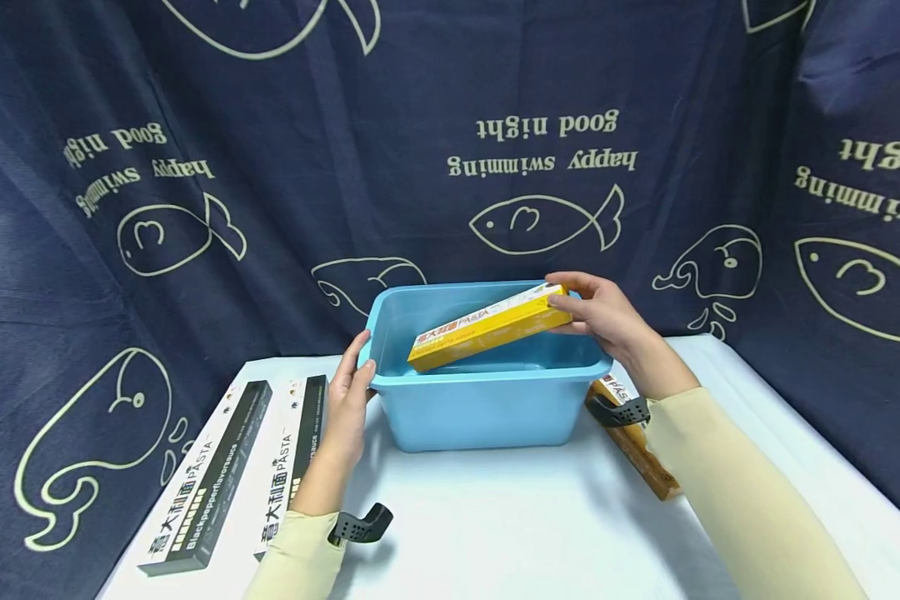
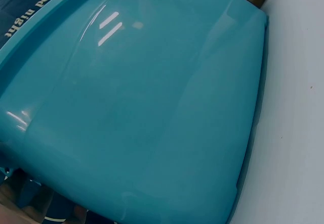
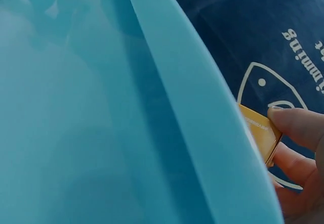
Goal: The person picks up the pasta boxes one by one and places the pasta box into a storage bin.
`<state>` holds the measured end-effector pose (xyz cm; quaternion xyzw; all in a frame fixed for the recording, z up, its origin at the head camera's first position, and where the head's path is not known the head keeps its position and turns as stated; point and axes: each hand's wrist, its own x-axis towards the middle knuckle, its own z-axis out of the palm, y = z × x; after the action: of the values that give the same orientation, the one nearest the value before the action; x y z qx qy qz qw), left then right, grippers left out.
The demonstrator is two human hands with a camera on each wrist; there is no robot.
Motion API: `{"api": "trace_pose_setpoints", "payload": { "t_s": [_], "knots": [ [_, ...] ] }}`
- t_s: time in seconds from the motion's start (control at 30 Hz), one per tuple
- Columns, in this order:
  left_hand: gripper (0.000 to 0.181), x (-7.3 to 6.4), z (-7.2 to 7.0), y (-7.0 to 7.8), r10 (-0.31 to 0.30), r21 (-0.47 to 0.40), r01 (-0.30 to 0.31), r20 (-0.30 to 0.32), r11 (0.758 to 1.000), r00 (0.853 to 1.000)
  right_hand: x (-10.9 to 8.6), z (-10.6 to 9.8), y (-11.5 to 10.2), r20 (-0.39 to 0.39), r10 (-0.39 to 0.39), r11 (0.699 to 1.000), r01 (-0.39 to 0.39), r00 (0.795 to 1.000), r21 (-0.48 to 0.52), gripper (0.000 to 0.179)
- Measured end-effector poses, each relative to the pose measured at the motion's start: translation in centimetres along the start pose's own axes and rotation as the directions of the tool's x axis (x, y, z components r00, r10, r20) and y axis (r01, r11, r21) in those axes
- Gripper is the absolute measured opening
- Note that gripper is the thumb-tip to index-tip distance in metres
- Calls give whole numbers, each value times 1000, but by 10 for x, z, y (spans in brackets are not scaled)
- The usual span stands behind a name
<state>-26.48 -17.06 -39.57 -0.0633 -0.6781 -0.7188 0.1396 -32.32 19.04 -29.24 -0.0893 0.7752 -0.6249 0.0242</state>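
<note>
The blue tub (image 1: 487, 400) stands mid-table on the white tabletop (image 1: 510, 533), and the yellow pasta box (image 1: 487, 327) slants inside it, low end down toward the tub's left, high end up at the far right rim. The right hand (image 1: 603, 312) pinches that raised end, so the box's long axis runs leftward and down from its fingers (image 3: 298, 125). The left hand (image 1: 348, 396) curls over the tub's left corner, steadying it.

The head view shows the whole slant; the right wrist view shows only the box's end (image 3: 258, 130) past the rim, and the left wrist view only the tub wall (image 2: 152, 107). Two black boxes (image 1: 243, 475) lie on the left.
</note>
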Motion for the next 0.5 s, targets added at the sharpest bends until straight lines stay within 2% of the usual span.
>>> {"api": "trace_pose_setpoints", "payload": {
  "t_s": [0.5],
  "knots": [
    [47,1,0,-1,-2,-8,2,-2,1000,1000,16,13,0,47,9,999,-7,999,-51,50]
  ]
}}
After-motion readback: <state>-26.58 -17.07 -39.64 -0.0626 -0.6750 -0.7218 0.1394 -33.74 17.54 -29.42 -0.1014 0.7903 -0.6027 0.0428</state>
